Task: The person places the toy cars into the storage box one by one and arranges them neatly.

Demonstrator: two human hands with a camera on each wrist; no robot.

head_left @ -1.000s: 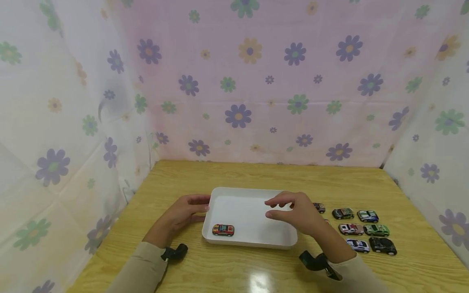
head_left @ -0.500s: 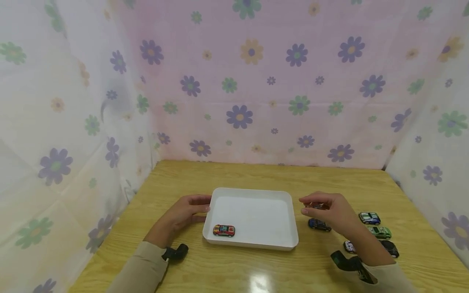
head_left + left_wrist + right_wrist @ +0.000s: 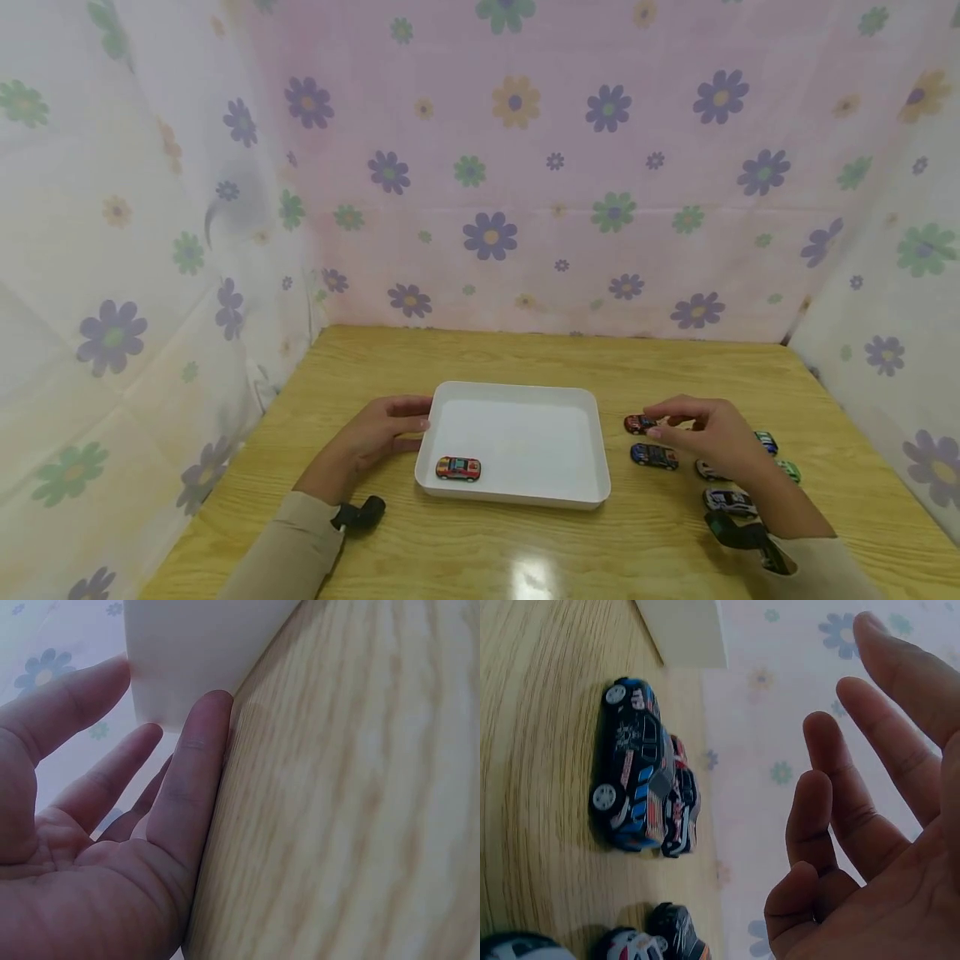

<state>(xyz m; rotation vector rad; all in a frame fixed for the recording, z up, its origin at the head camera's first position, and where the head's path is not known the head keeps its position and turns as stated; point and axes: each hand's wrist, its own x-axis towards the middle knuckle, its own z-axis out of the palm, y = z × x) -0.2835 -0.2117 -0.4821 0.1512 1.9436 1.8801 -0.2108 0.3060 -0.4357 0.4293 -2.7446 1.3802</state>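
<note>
A red and yellow toy car [image 3: 458,469] sits in the front left corner of the white tray [image 3: 525,502]. Fingers of my left hand [image 3: 382,437] touch the tray's left wall, extended rather than curled around it, as the left wrist view also shows. My right hand [image 3: 708,433] hovers over the toy cars on the right, fingertips near a red and black toy car [image 3: 637,424]. In the right wrist view its fingers are spread, with nothing between them. A black and blue toy car [image 3: 634,769] stands closer to that camera than the red and black one.
A white and purple toy car [image 3: 730,502], a green one [image 3: 790,472] and a white and green one [image 3: 766,442] lie around my right forearm, which partly covers the group. Floral cloth [image 3: 555,183] rises behind the wooden table [image 3: 375,354] and at both sides.
My right hand has moved right, from above the tray's right side to over the toy cars. My left hand, the tray and the car in it have stayed put.
</note>
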